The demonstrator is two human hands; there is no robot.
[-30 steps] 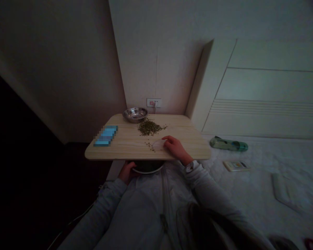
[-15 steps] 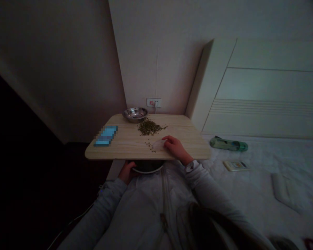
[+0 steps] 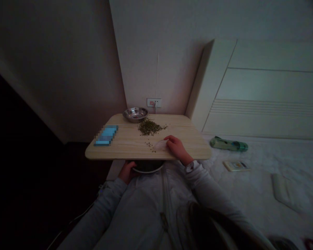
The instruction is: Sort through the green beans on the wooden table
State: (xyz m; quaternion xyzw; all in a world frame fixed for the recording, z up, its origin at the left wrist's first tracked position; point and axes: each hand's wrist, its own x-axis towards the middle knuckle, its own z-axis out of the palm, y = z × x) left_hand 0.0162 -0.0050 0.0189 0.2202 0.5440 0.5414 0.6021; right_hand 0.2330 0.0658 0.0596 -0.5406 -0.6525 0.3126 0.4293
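Observation:
My right hand (image 3: 176,148) is closed on a pale, translucent flat piece (image 3: 161,145), perhaps a scraper, held low over the wooden tabletop (image 3: 120,152). A few loose green grains (image 3: 150,145) lie just left of that piece. Farther back is a larger pile of small green grains (image 3: 148,127), which look like mung beans. Below the near edge of the table, my left hand (image 3: 127,172) grips the rim of a bowl (image 3: 148,171) on my lap. The tabletop hides much of this bowl, and its inside is dark.
A shiny metal bowl (image 3: 135,114) stands at the back left of the table, touching the pile's edge. A blurred-out phone (image 3: 106,135) lies at the left. On the bed to the right are a green bottle (image 3: 229,144) and another phone (image 3: 237,166).
My right hand and the translucent piece have shifted slightly right, away from the few loose grains. My left hand stays on the bowl's rim.

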